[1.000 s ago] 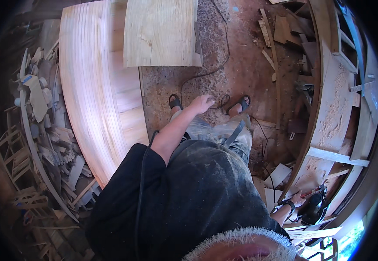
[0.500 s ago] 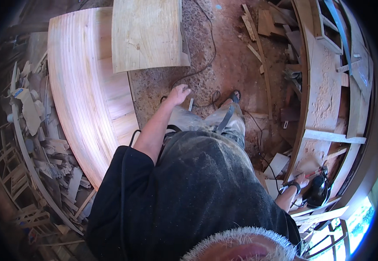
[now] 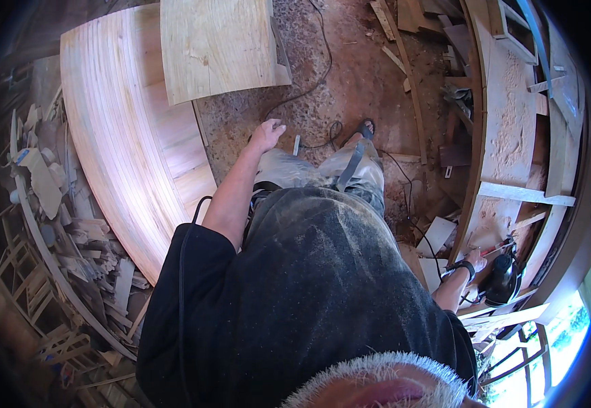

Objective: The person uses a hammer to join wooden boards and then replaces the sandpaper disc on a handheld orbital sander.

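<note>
Near right, the right hand point(image 3: 473, 261) grasps a red-handled tool point(image 3: 491, 251) on the workbench point(image 3: 506, 136), its long axis pointing right; a black power tool point(image 3: 500, 279) sits beside; farther left, the left hand point(image 3: 267, 133) hangs loosely curled, empty, near the curved plank panel point(image 3: 115, 136).

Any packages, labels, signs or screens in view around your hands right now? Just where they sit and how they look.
None that I can make out.
Left hand: empty, hanging above the dirt floor, beside the curved wooden panel.
Right hand: at the sawdust-covered workbench, next to a black power tool; no readable label surface shows on it.
</note>
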Demonstrator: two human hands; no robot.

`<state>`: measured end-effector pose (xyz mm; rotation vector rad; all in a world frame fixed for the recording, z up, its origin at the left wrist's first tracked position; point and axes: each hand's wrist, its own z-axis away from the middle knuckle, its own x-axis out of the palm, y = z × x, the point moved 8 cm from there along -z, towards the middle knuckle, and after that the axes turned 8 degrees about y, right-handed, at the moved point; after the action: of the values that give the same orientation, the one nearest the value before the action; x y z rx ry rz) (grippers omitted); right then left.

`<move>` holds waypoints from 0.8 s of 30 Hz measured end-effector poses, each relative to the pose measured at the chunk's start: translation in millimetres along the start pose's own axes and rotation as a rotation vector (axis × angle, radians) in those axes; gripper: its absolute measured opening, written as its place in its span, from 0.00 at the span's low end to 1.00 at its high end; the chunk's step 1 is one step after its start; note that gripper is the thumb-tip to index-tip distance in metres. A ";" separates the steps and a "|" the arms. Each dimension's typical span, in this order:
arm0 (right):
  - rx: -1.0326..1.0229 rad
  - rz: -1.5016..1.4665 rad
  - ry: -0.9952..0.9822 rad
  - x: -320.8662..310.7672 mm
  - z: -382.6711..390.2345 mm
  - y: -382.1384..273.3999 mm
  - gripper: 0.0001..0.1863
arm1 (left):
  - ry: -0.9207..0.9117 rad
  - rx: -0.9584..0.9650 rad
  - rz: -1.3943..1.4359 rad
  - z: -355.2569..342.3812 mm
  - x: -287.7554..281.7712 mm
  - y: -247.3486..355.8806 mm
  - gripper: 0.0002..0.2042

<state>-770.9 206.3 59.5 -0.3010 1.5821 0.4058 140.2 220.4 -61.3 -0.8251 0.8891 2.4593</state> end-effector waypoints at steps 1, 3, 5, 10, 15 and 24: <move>0.028 -0.012 0.002 0.2 0.8 0.4 0.30 | 0.019 0.021 0.007 -0.6 -2.8 0.1 0.28; 0.011 -0.020 0.008 -1.4 3.3 -4.7 0.28 | 0.011 0.006 0.001 -1.4 -5.3 -4.1 0.28; -0.015 0.000 0.055 -8.7 5.9 -10.4 0.28 | 0.035 0.025 0.004 -3.2 -10.0 -5.5 0.28; 0.021 0.069 -0.052 -14.1 4.6 -13.1 0.34 | 0.066 -0.004 0.004 -7.8 -17.8 -13.8 0.28; 0.073 0.003 -0.178 0.2 -3.8 -7.8 0.34 | 0.076 0.031 0.010 -1.4 -20.2 -9.7 0.28; 0.129 -0.162 -0.105 4.3 -2.6 -24.2 0.25 | 0.044 0.003 0.044 11.8 -24.0 -13.2 0.29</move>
<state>-763.0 183.8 53.5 -0.3010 1.4619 0.1900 160.6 234.0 -44.2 -0.8709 0.9358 2.4858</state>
